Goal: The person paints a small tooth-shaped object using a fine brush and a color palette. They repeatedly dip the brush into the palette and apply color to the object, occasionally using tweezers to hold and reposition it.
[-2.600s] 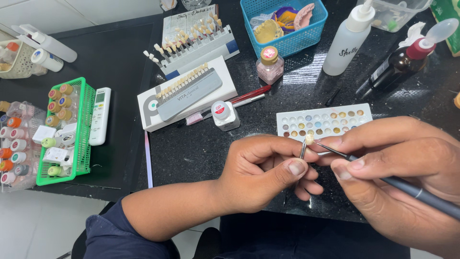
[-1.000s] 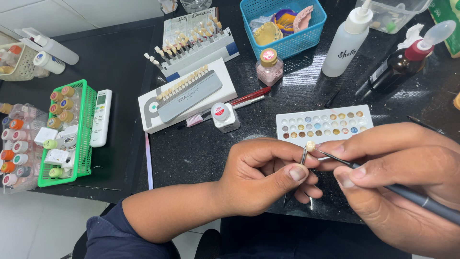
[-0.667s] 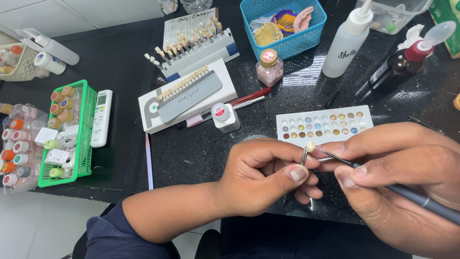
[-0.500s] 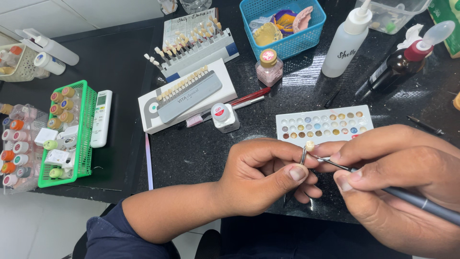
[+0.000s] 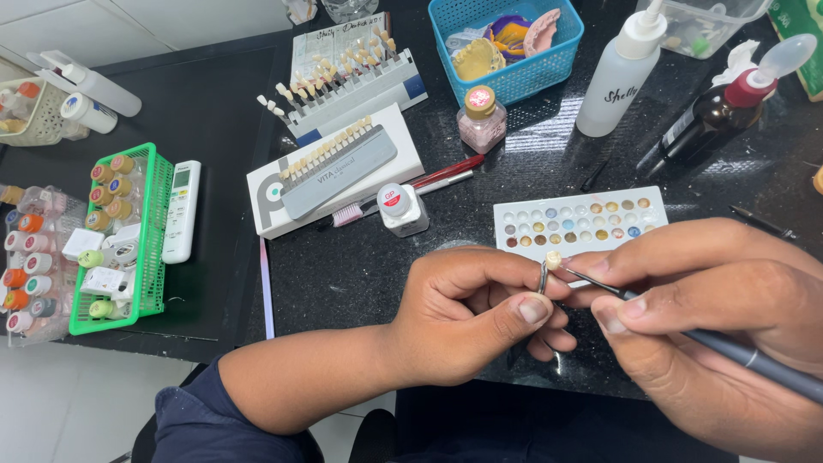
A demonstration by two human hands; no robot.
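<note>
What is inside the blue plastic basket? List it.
Inside the blue plastic basket: a yellowish dental cast, a pink dental cast and a purple piece. Whatever lies beneath them is covered.

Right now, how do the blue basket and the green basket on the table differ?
The blue basket stands at the far edge, near the middle of the table, and holds pale and pink dental casts. The green basket sits at the left, longer and narrower, filled with small capped bottles. The blue basket is nearer the white squeeze bottle; the green basket lies beside a white remote control. Both are plastic mesh.
</note>
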